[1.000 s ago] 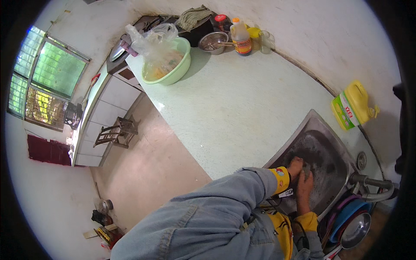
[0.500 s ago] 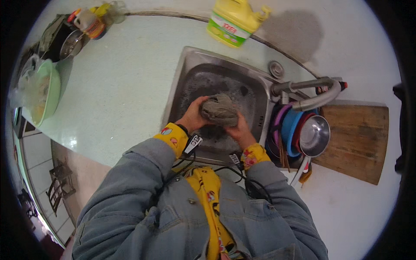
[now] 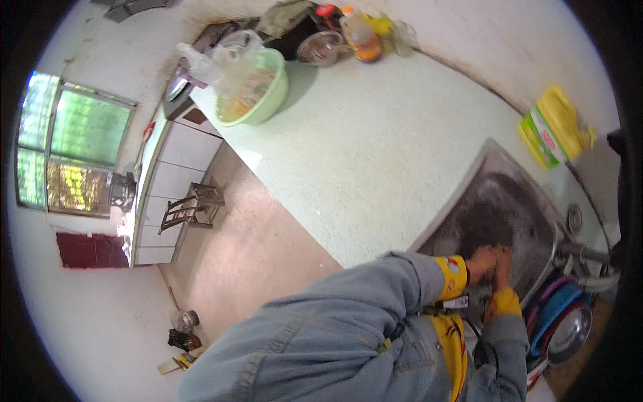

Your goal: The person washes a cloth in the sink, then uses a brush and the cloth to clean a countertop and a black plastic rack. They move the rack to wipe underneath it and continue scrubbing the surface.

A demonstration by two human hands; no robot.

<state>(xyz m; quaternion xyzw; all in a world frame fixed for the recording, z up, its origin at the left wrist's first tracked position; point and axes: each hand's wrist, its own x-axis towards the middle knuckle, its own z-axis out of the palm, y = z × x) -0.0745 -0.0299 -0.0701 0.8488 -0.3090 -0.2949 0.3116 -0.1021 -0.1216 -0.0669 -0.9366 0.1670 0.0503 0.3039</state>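
In the head view, toward the lower right of the frame, left hand [image 3: 480,262] and right hand [image 3: 502,266] close together over the near part of the sink [image 3: 516,194], with denim sleeves [image 3: 308,321] coming in from the lower edge. Fingers seemingly curled in against each other, blurred at the knuckles; whether clenched bare or wrapped around something, impossible to tell. Placed over the basin rather than over the pale counter [image 3: 355,147], probably for catching drips in the metal. Sink directly beneath and around the hands, with most of its dark, whitish-streaked floor stretching up the frame past the fingers; contact with that floor not readable from this angle. At the right of the frame, above the sink and apart from the hands, yellow jug [image 3: 550,130] by the wall, likely stood there for easy reach without crowding the basin. Near the right hand, toward the lower right corner, blue basin [image 3: 554,315] and metal pan [image 3: 569,335] stacked on edge, perhaps for saving room and draining. At upper left of centre, well apart from the hands, green bowl [image 3: 270,107] with a clear plastic bag [image 3: 228,67] in it, presumably set away from splashes. At the top, brown bottle [image 3: 362,37] just beside a metal bowl [image 3: 321,50].
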